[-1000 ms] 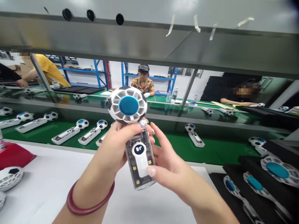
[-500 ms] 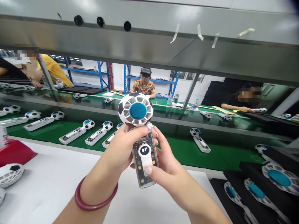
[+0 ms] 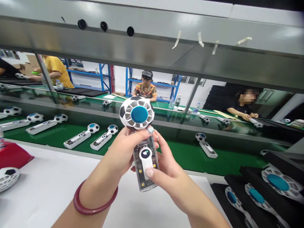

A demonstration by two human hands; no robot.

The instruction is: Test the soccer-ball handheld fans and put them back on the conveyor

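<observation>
Upright between my hands is a handheld fan with a football-patterned round head, a blue disc at its centre and a clear handle. A small round display on the handle is lit with digits. My left hand is closed around the neck of the fan, its thumb lying across just below the head. My right hand wraps the handle from the right, the thumb resting on the white button strip under the display. The fingers behind the handle are partly hidden.
Similar fans lie along the green conveyor belt beyond the white tabletop. Black foam trays with fans are at right, a red bin at left. A metal shelf spans overhead. Several co-workers sit or stand opposite.
The digits on the fan's display have changed. The fan and both hands keep nearly the same pose. Fans on the near belt appear slightly further right; co-workers at both sides have shifted.
</observation>
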